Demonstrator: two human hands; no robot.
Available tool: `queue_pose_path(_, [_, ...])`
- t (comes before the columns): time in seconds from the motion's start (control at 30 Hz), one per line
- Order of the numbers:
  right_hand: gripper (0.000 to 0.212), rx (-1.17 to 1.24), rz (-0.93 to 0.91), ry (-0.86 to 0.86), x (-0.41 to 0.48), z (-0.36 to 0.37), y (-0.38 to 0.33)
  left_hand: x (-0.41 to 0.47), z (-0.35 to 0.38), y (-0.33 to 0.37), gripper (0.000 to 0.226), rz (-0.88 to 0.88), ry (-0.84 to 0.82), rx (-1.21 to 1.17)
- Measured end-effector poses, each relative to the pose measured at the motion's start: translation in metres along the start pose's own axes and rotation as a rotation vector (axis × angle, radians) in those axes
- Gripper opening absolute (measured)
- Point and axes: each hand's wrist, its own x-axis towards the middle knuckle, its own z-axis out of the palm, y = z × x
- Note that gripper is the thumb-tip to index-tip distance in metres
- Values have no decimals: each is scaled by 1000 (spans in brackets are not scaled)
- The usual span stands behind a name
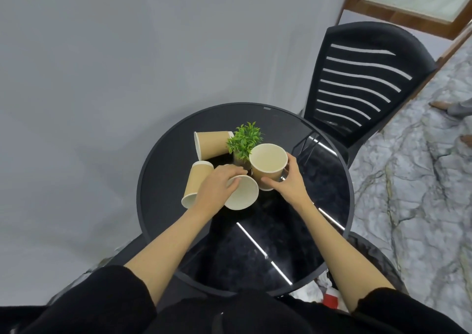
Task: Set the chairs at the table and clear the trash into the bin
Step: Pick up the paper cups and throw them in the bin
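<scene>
both hands are on cups: our right hand (286, 180) is wrapped around an upright tan paper cup with a cream inside (268, 164), mouth up; our left hand (217, 188) is clamped over a second tan paper cup lying on its side (241, 192), mouth toward us. two more tipped tan paper cups remain: one (195, 183) touching the left hand's outer side, long axis running away from us, and one (213, 144) beyond the left grip, long axis roughly sideways. left hand is clearly nearer to both. small green leafy plant in a clear pot (244, 142) sits just behind the two grips, close enough to snag. all on the round glossy black glass table (281, 244). black slatted plastic chair (357, 83) sits at the table's far right. dark bin with trash in it (378, 262) is near-right, below the right forearm; our guess is the held cups go there next. paper walls are thin, so squeeze lightly.
</scene>
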Motion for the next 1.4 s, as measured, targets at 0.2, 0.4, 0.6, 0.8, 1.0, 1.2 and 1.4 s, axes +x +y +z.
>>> queue_pose_path(0.2, [81,11,2,142,-27,-30,-4,1,6,28,24,17,-56,-107])
queue_pose_path(0.4, [80,-11,41,370,-88,-85,-1,0,40,72,24,182,-206,-177])
queue_pose_path(0.6, [83,-70,152,635,-178,-139,9,-15,84,132,24,362,-396,-270])
queue_pose_path(0.8, [83,-76,229,818,-245,-158,11,-38,122,185,24,508,-581,-335])
queue_pose_path(1.0, [88,-159,336,744,-275,-157,27,-51,130,182,29,506,-663,-314])
queue_pose_path(1.2, [77,-170,281,630,-241,-138,16,-43,109,148,30,446,-560,-277])
queue_pose_path(1.4, [73,-196,144,382,-168,-100,-6,-35,62,92,30,250,-352,-262])
